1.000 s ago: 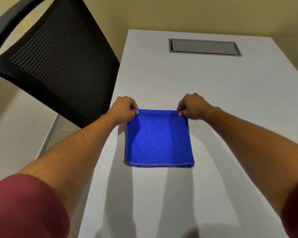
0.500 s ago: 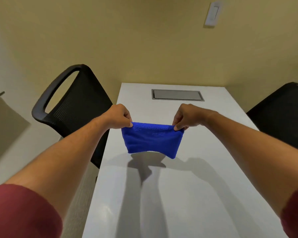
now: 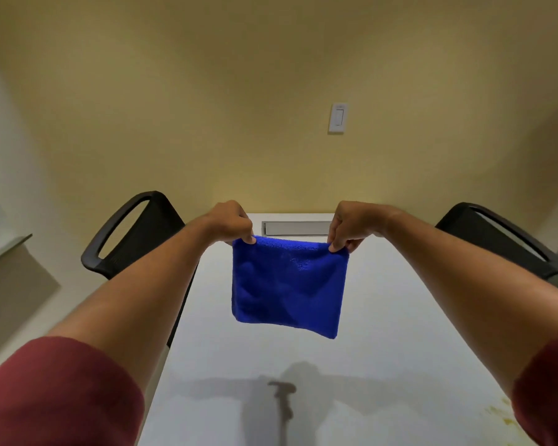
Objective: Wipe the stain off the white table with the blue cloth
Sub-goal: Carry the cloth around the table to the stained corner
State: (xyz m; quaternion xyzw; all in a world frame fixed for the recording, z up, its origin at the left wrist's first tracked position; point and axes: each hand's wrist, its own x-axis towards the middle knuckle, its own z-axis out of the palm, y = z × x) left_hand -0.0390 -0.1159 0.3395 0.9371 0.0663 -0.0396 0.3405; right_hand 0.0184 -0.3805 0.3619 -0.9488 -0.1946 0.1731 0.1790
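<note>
Up it comes: the blue cloth point(image 3: 289, 286) has left the surface point(image 3: 400, 317), both hands point(image 3: 231, 222) point(image 3: 348, 225) pinching its top corners, hanging folded; the yellowish stain point(image 3: 504, 413) near the right edge waits unwiped

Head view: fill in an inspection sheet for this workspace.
Surface: white table, yellowish stain at near right edge.
Job's things: blue cloth folded, hanging in the air above the table.
Clutter: nothing seen.
Hands: left hand and right hand each pinch a top corner of the cloth.
Cables: nothing seen; closed grey hatch at far end.
Surroundings: black chair left, another chair right, wall switch.
</note>
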